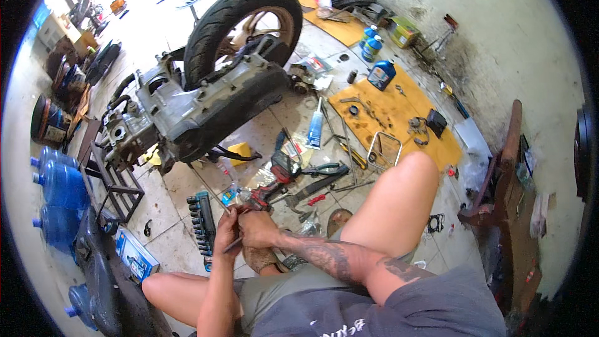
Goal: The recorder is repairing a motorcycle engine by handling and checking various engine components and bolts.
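Observation:
My left hand (pixel 226 232) is closed round a thin metal rod (pixel 211 186), which slants up and left toward the engine. A short dark, stick-like piece (pixel 233 245) pokes out below my fingers. Beside it, touching or nearly so, my right hand (pixel 259 231) is closed in a fist; what it holds is hidden. Just beyond my knuckles lies a red and black cordless power tool (pixel 254 197). A socket set in a dark rack (pixel 201 224) rests on the tiles left of my hands. Ahead lies a scooter engine (pixel 206 112) with its rear wheel (pixel 198 43) attached.
Pliers (pixel 324 168), a blue sealant tube (pixel 315 128) and a yellow-black screwdriver (pixel 354 156) lie ahead. Stained yellow cardboard (pixel 399 118) with small parts and a dark blue oil bottle (pixel 382 75) is at right. Blue water jugs (pixel 62 184) and a black metal frame (pixel 118 190) stand left.

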Tool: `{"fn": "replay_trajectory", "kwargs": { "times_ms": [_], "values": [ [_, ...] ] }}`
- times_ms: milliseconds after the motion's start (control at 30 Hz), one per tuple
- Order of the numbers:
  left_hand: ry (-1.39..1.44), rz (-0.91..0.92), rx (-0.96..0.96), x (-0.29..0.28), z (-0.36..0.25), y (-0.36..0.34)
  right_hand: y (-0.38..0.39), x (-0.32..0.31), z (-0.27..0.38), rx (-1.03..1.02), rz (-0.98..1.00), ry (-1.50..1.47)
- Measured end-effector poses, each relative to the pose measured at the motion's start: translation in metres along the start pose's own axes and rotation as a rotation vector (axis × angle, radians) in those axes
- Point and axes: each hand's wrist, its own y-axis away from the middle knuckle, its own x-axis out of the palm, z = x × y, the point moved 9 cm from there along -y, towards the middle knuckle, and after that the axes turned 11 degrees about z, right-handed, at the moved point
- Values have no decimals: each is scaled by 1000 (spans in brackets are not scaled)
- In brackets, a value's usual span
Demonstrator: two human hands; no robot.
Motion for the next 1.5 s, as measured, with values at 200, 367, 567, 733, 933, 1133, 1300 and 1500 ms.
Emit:
{"fn": "replay_trajectory", "kwargs": {
  "times_ms": [200,367,567,733,933,1133,1300,1500],
  "values": [
    [55,-308,-15,-7,10,9,-8,14,-11,-67,-16,-152],
    [-219,-466,65,-8,-30,5,0,7,-1,-125,-136,-20],
    [-563,-465,358,-3,-153,-23,39,-8,29,-159,-28,115],
    [-654,-432,373,27,-190,-56,44,-48,41,-182,-152,-60],
    [-524,-407,278,17,-191,-68,43,-69,53,-161,-246,195],
    [-470,-320,414,42,-180,-48,38,-60,52,-118,-143,61],
    [94,-210,48,66,-55,6,35,-60,47,-136,-144,100],
    [112,-312,77,53,-31,19,30,-54,43,-228,-224,-55]
  ]
}}
